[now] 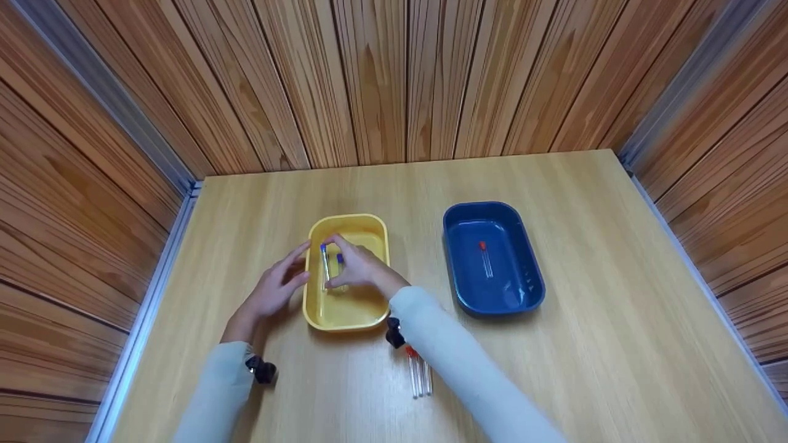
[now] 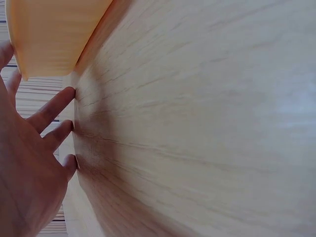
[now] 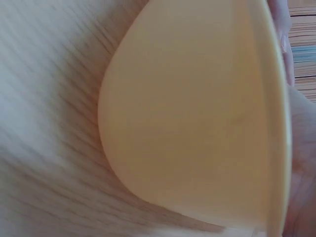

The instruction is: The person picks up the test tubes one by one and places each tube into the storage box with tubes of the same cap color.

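Pinching a blue-capped tube (image 1: 325,266) lengthwise in the half-closed right hand (image 1: 360,266), just inside the left edge of the yellow tray (image 1: 354,315), and resting the loosely spread left hand (image 1: 275,292) against that edge, seemingly to steady the tray.

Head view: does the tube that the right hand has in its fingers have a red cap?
No, the right hand holds a tube with a blue cap.

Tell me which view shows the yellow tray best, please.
The head view: most of the yellow tray, including its inside, is visible. Both wrist views show only part of its outside and rim, the right one larger.
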Demonstrator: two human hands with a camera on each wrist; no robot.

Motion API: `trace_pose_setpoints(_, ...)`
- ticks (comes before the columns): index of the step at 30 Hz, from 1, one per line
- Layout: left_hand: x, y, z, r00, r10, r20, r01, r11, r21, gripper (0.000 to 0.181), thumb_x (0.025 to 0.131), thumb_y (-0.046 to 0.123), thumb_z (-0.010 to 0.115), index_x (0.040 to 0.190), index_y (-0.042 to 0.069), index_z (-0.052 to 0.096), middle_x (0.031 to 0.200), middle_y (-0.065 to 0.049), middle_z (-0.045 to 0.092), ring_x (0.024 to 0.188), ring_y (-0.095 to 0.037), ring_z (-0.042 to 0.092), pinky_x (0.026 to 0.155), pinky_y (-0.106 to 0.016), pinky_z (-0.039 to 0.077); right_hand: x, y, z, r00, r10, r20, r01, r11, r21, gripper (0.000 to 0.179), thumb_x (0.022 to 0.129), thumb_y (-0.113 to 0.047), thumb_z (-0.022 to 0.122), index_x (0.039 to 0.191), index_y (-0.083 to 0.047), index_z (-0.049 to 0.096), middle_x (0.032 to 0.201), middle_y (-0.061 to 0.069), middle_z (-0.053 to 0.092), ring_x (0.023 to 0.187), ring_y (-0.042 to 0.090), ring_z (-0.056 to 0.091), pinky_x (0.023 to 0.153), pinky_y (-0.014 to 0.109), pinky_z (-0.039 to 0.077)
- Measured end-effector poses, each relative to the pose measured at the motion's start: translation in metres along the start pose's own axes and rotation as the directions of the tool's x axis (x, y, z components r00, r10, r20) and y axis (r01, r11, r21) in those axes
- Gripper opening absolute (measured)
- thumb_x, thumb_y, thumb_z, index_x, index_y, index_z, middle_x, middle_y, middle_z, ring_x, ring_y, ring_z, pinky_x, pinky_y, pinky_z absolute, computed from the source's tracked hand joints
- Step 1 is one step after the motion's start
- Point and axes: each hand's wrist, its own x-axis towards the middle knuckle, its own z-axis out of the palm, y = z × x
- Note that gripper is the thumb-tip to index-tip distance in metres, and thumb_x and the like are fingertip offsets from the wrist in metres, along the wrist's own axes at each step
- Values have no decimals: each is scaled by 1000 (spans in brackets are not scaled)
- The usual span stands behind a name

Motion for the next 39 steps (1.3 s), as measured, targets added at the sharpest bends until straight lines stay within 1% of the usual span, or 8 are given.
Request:
trace_pose_setpoints(5,-1,-1,1,1000,-25,13,25,1000,3,69,116,24,62,179,19,33,165,-27,60,157,-50,56,136,-72,34,19,25,17,1000,23,9,-23,999,-32,88,86,-29,101,156,-34,48,135,10,75,115,21,70,102,37,60)
trace_pose_setpoints(8,0,-1,1,1000,-24,16,24,1000,1,69,116,24,62,179,19,33,166,-27,60,157,-49,56,136,-71,33,18,23,17,999,49,14,-49,999,-21,89,85,-27,102,157,-33,49,135,9,75,117,21,70,104,37,60)
trace_pose_setpoints(12,-1,-1,0,1000,-20,14,20,1000,4,69,116,24,62,179,19,33,166,-27,60,157,-49,55,136,-71,32,3,4,7,997,70,21,-70,998,-1,86,87,-24,100,157,-28,50,136,12,74,118,23,68,107,39,59)
trace_pose_setpoints(19,-1,0,0,1000,-25,8,25,1000,3,68,116,27,62,178,19,35,163,-28,63,155,-49,58,135,-72,34,-10,-13,-1,996,81,26,-82,996,27,82,88,-23,98,155,-14,52,131,16,73,106,21,61,98,35,54)
trace_pose_setpoints(22,-1,1,0,1000,-24,4,24,1000,8,67,117,28,62,178,20,35,163,-28,62,156,-49,57,135,-73,34,-9,-12,-2,996,80,41,-82,995,53,81,89,-22,97,155,-11,52,137,19,72,113,22,62,104,37,54)
trace_pose_setpoints(28,-2,2,-1,999,-36,12,36,999,-1,68,117,30,61,179,22,34,165,-27,61,157,-50,55,136,-73,33,-6,-10,-4,991,82,109,-93,991,92,81,91,-22,95,158,-12,51,156,21,65,143,34,63,127,48,50)
trace_pose_setpoints(34,-1,2,-2,998,-53,26,54,999,-4,68,118,32,60,179,27,32,166,-25,59,160,-49,52,136,-75,30,3,0,-1,983,135,126,-148,984,101,76,91,-28,95,155,-25,53,160,9,64,149,26,61,129,45,49)
trace_pose_setpoints(39,0,2,-2,998,-55,30,55,998,9,68,118,31,59,180,26,31,168,-26,58,161,-50,51,136,-75,30,-1,-6,-3,977,169,133,-185,976,119,79,92,-23,95,158,-25,51,166,13,60,158,31,56,135,48,44)
